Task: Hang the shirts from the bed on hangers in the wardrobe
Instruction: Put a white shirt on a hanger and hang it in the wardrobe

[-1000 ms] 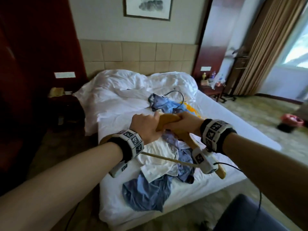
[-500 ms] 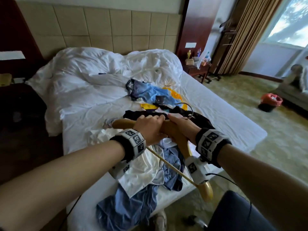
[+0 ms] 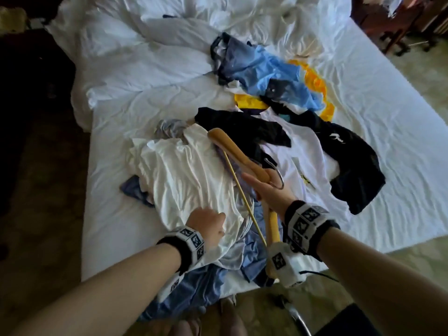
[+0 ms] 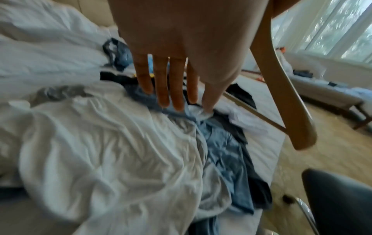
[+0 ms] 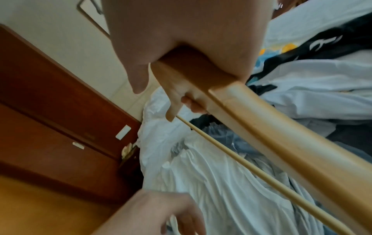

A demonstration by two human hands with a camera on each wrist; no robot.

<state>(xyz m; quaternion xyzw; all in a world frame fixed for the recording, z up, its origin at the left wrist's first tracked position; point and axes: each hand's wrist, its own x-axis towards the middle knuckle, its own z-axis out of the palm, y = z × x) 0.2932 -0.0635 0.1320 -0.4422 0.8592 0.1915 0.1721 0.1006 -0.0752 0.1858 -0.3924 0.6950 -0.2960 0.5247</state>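
**Hands poised over the shirt pile**

Right hand (image 3: 266,187) grips the stiff wooden hanger (image 3: 242,156) at its neck; left hand (image 3: 206,226), fingers straight, hovers over or perhaps touches the limp white shirt (image 3: 184,175) near the bed (image 3: 388,117) edge. Best lifted by its collar.

The bed (image 3: 378,98) carries a rumpled white duvet (image 3: 145,57) at its head and scattered shirts (image 3: 194,180) below it.

Smooth, lightly glossy pale wooden hanger (image 3: 238,155) with a thin wooden crossbar and shiny curved metal hook (image 3: 276,173). Beside it, crumpled matt white cotton-looking shirt (image 3: 184,175); past the hook, matt black cloth top (image 3: 351,156). All on a wrinkled white cloth bedsheet (image 3: 388,112).
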